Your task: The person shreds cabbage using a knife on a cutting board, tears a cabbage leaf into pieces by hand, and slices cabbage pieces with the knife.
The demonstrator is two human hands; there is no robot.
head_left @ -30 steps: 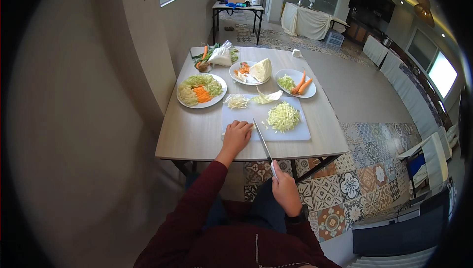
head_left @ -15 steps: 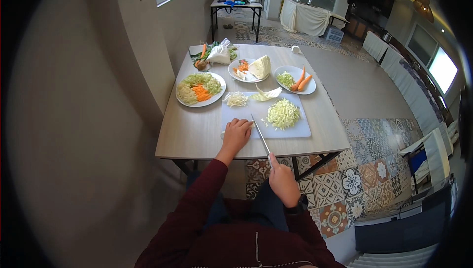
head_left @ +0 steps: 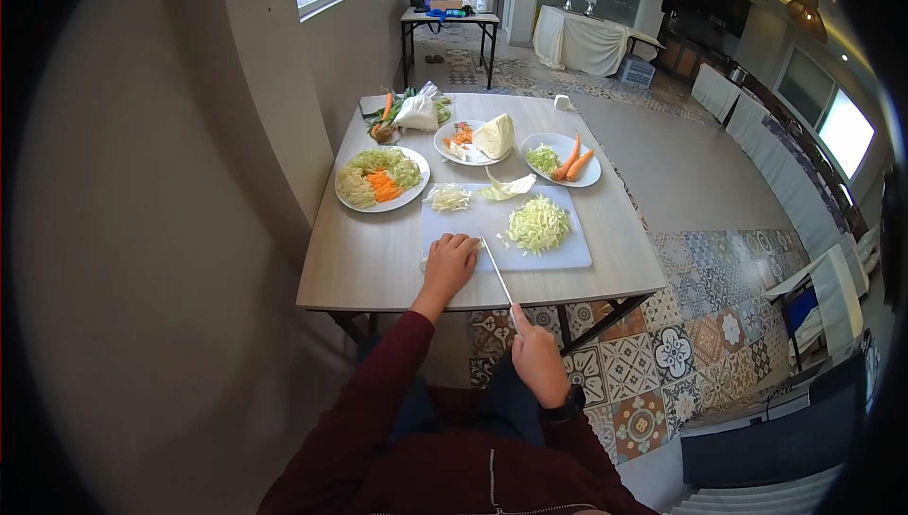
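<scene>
My right hand (head_left: 537,356) is closed around the handle of a kitchen knife (head_left: 497,275), its blade slanting over the white cutting board (head_left: 558,257). Just left of the blade, the curled fingers of my left hand (head_left: 451,264) press on a small pale piece of cabbage (head_left: 480,244), mostly hidden under them. A large heap of shredded cabbage (head_left: 539,226) lies on the board's right side. Behind my left hand is a smaller pile of pale shreds (head_left: 448,197), with a loose cabbage leaf (head_left: 506,187) next to it.
Behind the board stand a plate of shredded vegetables (head_left: 342,201), a plate with a cabbage wedge (head_left: 493,138) and carrot bits, and a plate with whole carrots (head_left: 579,164). A plastic bag (head_left: 416,113) and greens lie at the table's far left corner. A wall runs along the left.
The camera view has tilted slightly, so the table sits a little lower in frame. My right hand and the knife handle have shifted slightly; my left hand stays on the cabbage piece.
</scene>
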